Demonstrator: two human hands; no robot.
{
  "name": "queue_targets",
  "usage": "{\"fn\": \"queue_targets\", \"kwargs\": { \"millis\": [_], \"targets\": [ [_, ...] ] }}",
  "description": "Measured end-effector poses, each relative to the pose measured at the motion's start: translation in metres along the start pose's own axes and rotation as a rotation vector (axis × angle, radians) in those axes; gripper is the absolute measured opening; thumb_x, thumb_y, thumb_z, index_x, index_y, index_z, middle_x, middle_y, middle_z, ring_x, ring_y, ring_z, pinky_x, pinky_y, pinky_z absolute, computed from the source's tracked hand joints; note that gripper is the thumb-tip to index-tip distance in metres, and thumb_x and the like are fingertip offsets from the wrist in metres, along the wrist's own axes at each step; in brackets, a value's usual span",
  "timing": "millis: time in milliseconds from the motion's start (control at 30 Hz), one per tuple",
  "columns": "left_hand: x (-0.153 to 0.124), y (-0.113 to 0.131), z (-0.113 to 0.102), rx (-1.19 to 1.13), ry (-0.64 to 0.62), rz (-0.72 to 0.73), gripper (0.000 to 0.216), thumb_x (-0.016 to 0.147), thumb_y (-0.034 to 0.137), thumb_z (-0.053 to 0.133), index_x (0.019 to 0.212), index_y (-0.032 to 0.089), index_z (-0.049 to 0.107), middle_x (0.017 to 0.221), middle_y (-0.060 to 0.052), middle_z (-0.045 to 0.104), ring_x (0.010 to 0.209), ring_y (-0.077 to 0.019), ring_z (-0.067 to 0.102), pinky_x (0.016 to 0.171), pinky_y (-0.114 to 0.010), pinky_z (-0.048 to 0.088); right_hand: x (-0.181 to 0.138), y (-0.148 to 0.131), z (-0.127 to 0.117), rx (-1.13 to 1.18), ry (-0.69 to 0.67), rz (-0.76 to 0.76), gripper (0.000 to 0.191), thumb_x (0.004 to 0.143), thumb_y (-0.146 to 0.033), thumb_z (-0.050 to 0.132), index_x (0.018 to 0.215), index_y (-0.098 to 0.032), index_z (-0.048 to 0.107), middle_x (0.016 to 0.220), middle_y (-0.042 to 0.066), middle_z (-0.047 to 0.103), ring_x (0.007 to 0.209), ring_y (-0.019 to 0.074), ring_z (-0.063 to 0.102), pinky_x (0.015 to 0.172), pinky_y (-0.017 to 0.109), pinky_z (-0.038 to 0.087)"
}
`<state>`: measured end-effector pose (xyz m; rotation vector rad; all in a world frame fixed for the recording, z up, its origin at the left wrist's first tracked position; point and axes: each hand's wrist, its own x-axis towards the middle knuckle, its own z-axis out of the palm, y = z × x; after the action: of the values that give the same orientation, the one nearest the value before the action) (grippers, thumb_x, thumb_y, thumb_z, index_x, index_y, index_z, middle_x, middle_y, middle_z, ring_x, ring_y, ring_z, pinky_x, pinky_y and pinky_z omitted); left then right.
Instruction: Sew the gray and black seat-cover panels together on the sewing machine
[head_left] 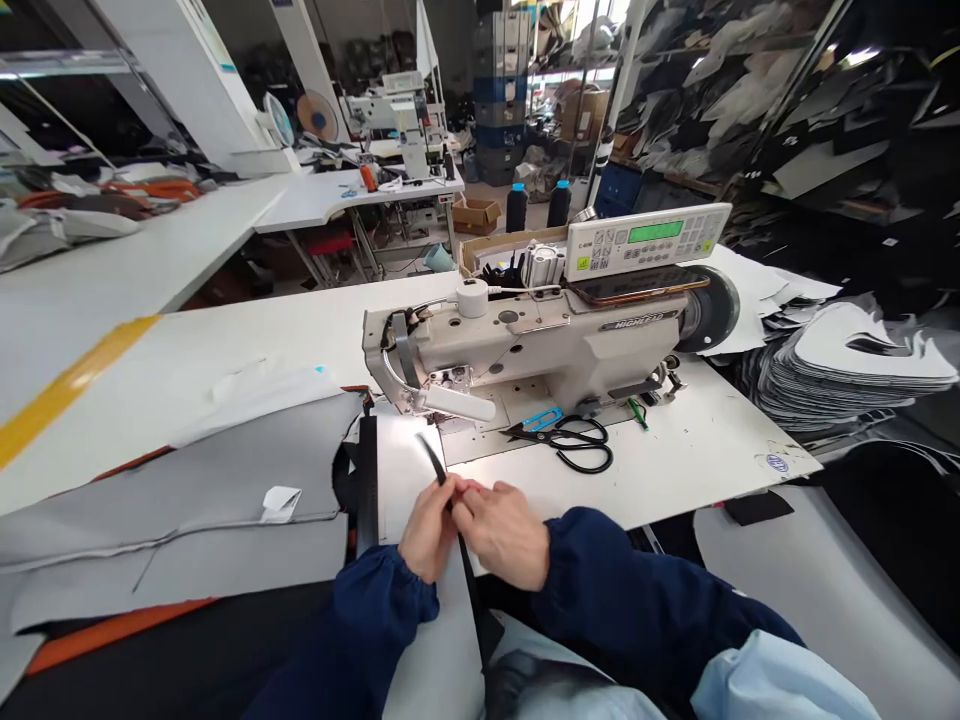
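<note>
My left hand [429,527] and my right hand [502,533] meet at a narrow black strip [442,482], and the fingertips of both pinch it. The strip runs from above my fingers down past my wrists, lying over a white sheet [401,480]. To the left spreads a large grey fabric panel [172,490] with orange edging. Ahead of my hands stands a beige industrial sewing machine [525,350], its needle area partly hidden by its white arm. Black-handled scissors [570,445] lie on the white table [697,460] near my right hand.
A digital control panel [649,240] sits above the machine. On the right lies a tall stack of cut pale pieces [847,370]. A second sewing machine [397,125] stands on a table behind, near dark thread cones [517,207]. Shelves of material fill the background.
</note>
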<state>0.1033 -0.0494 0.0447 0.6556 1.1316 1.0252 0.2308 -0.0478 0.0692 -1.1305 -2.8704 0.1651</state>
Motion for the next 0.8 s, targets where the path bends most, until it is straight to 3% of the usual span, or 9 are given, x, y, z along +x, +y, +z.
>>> {"fn": "queue_targets", "kwargs": {
  "millis": [133,200,300,400,533,600,667,733,800],
  "targets": [
    [-0.006,0.012,-0.011,-0.087,0.145,0.076,0.050,0.054,0.053,0.075,0.062,0.018,0.040,0.049,0.008,0.037,0.045,-0.0057,0.039,0.049,-0.022,0.042,-0.010,-0.017,0.010,0.071,0.019,-0.085,0.018,0.093,-0.017,0.038,0.092,-0.014,0.055,0.082,0.007,0.060,0.070,0.0174,0.058,0.053,0.028,0.040],
    [-0.012,0.015,-0.018,-0.029,0.186,0.074,0.050,0.056,0.057,0.072,0.069,0.019,0.043,0.047,0.010,0.030,0.040,-0.0042,0.030,0.041,-0.019,0.035,-0.012,-0.016,0.012,0.113,0.023,-0.118,0.019,0.094,-0.019,0.037,0.091,-0.015,0.056,0.080,0.006,0.059,0.068,0.0160,0.057,0.051,0.026,0.038],
    [-0.022,0.014,-0.025,0.130,0.239,0.102,0.056,0.059,0.066,0.065,0.086,0.020,0.049,0.049,0.011,0.027,0.037,-0.0039,0.019,0.033,-0.016,0.019,-0.012,-0.011,0.016,0.208,0.067,-0.142,0.020,0.084,-0.007,0.044,0.096,-0.017,0.057,0.083,0.005,0.059,0.073,0.0159,0.057,0.053,0.024,0.038],
    [-0.028,0.010,-0.027,0.303,0.235,0.100,0.058,0.062,0.071,0.057,0.089,0.019,0.052,0.051,0.011,0.022,0.038,-0.0038,0.013,0.034,-0.016,0.012,-0.011,-0.007,0.021,0.467,0.174,-0.107,0.030,0.078,-0.001,0.043,0.101,-0.016,0.055,0.087,0.004,0.059,0.070,0.0123,0.057,0.060,0.022,0.043],
    [-0.033,0.010,-0.027,0.463,0.170,0.047,0.061,0.059,0.076,0.054,0.074,0.016,0.055,0.050,0.008,0.021,0.042,-0.0052,0.019,0.037,-0.018,0.015,-0.006,-0.002,0.026,0.929,0.298,0.066,0.014,0.085,-0.009,0.040,0.081,-0.017,0.051,0.069,-0.003,0.053,0.052,0.0060,0.051,0.056,0.018,0.044],
    [-0.035,0.011,-0.026,0.539,0.156,0.036,0.062,0.059,0.076,0.052,0.070,0.015,0.055,0.049,0.007,0.026,0.044,-0.0066,0.024,0.040,-0.019,0.018,-0.003,0.001,0.025,1.021,0.421,0.118,0.013,0.086,-0.014,0.043,0.075,-0.017,0.049,0.069,-0.002,0.052,0.057,0.0075,0.053,0.058,0.019,0.045],
    [-0.038,0.013,-0.025,0.622,0.142,0.018,0.061,0.062,0.075,0.049,0.070,0.015,0.056,0.049,0.006,0.027,0.046,-0.0078,0.025,0.040,-0.019,0.018,0.000,0.006,0.025,1.072,0.532,0.142,0.011,0.084,-0.018,0.046,0.074,-0.018,0.051,0.081,0.003,0.055,0.066,0.0098,0.053,0.060,0.021,0.046],
    [-0.041,0.014,-0.026,0.702,0.103,-0.002,0.057,0.066,0.071,0.045,0.072,0.016,0.057,0.049,0.006,0.025,0.046,-0.0087,0.024,0.040,-0.020,0.020,0.005,0.010,0.026,1.178,0.543,0.153,0.009,0.081,-0.020,0.049,0.073,-0.018,0.052,0.092,0.006,0.056,0.070,0.0109,0.053,0.058,0.022,0.047],
    [-0.043,0.015,-0.027,0.766,0.058,-0.008,0.054,0.071,0.067,0.041,0.073,0.016,0.057,0.049,0.006,0.023,0.047,-0.0096,0.025,0.040,-0.020,0.023,0.008,0.013,0.028,1.286,0.491,0.168,0.008,0.078,-0.021,0.051,0.071,-0.018,0.052,0.085,0.004,0.057,0.066,0.0108,0.052,0.056,0.022,0.046]
  ]
}}
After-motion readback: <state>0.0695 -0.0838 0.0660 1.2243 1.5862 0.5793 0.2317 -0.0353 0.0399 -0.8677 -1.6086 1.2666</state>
